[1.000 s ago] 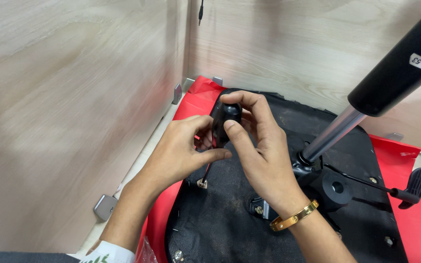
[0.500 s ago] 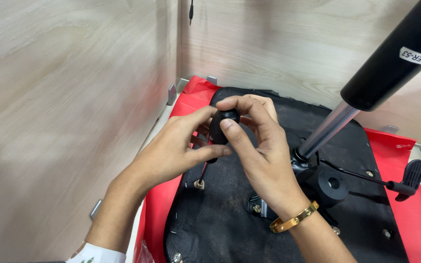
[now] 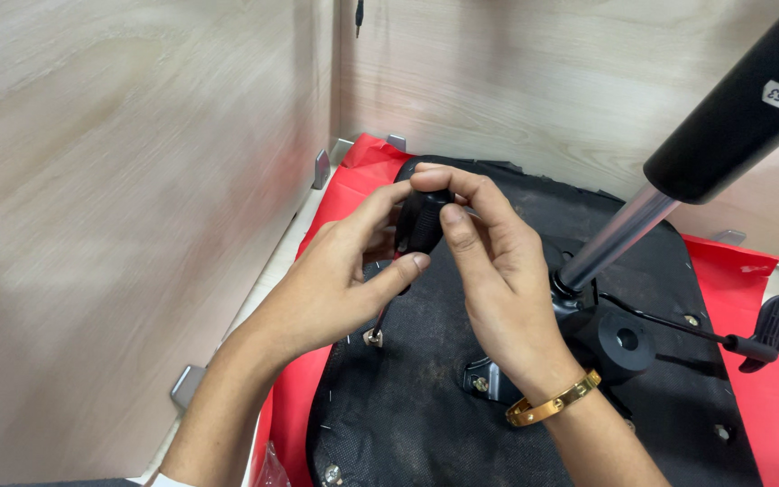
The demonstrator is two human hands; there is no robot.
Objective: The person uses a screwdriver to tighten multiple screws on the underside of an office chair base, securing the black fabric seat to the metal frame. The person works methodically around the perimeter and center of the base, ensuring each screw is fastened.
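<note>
Since the earlier frame both hands have stayed locked on the knob, only sliding slightly left in my view. Nearest me, a gold bangle (image 3: pixel 554 401) circles the right wrist. My left hand (image 3: pixel 340 275) has its thumb pressed under the black ribbed knob (image 3: pixel 423 221) and its index finger curled over the top, pinching it. My right hand (image 3: pixel 489 257) pinches the same knob from the right with thumb and 2 fingers. That knob sits above the black upturned chair seat (image 3: pixel 426 406), near its far left edge. Farther right stand the gas-lift cylinder (image 3: pixel 678 171) and a lever paddle (image 3: pixel 773 323), on red cloth (image 3: pixel 353 180) against wooden panels (image 3: pixel 119 207).
</note>
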